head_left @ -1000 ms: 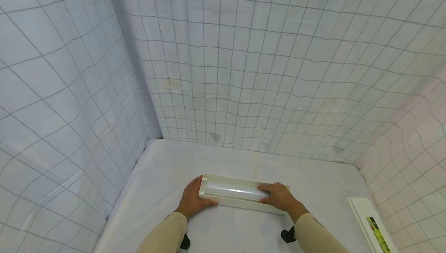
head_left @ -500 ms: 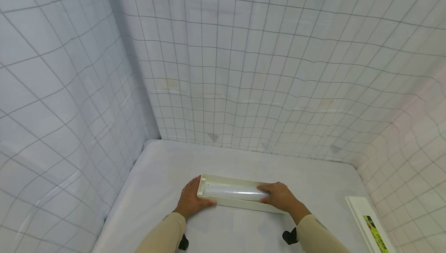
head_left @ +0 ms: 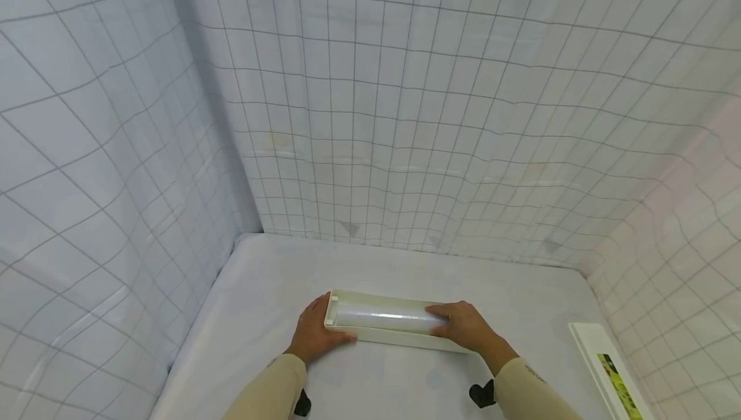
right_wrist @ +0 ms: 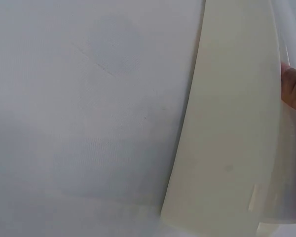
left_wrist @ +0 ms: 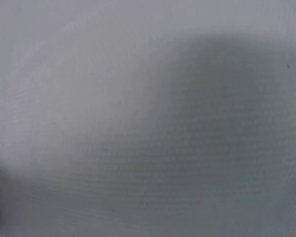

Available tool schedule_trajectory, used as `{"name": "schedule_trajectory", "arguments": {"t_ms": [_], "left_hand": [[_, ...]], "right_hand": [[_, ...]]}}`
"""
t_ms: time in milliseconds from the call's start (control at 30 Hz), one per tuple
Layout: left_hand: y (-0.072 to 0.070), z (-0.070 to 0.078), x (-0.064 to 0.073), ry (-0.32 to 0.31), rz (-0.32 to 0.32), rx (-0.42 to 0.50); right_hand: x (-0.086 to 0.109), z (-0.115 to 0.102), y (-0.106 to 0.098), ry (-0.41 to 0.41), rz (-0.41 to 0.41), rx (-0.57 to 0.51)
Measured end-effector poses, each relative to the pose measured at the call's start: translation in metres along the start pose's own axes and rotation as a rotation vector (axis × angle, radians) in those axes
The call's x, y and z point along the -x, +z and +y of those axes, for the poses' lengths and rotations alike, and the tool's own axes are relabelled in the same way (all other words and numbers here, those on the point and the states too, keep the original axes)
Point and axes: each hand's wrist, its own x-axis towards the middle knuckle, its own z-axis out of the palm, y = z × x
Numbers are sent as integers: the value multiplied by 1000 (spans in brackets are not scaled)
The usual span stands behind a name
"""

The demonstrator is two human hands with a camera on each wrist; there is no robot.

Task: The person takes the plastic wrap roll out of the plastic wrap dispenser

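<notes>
In the head view, a long cream-white box [head_left: 399, 337] lies open on the white-covered table, with a roll of clear plastic wrap [head_left: 384, 317] inside it. My left hand [head_left: 317, 330] grips the box's left end, its thumb along the near wall. With thumb and fingers spread across it, my right hand [head_left: 466, 327] holds the right part of the roll. The right wrist view shows the box's side wall [right_wrist: 227, 118] and part of my right thumb [right_wrist: 293, 89] at the roll. Only a blurred pale surface fills the left wrist view.
A white lid [head_left: 608, 362] with a yellow-green label lies on the table [head_left: 509, 285] to the right. Grid-patterned curtains [head_left: 370, 118] enclose the back and sides. Black pieces [head_left: 482, 394] show beside both sleeves.
The roll shifts slightly inside the box under my right hand. Both hands keep their holds. The whole head view drifts a little, so the box and lid appear farther left.
</notes>
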Motion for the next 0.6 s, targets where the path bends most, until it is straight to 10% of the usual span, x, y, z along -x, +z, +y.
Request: {"name": "schedule_trajectory", "arguments": {"t_ms": [600], "left_hand": [[1,0,1,27,18,-3]], "right_hand": [[9,-3,-22,27,108,5]]}}
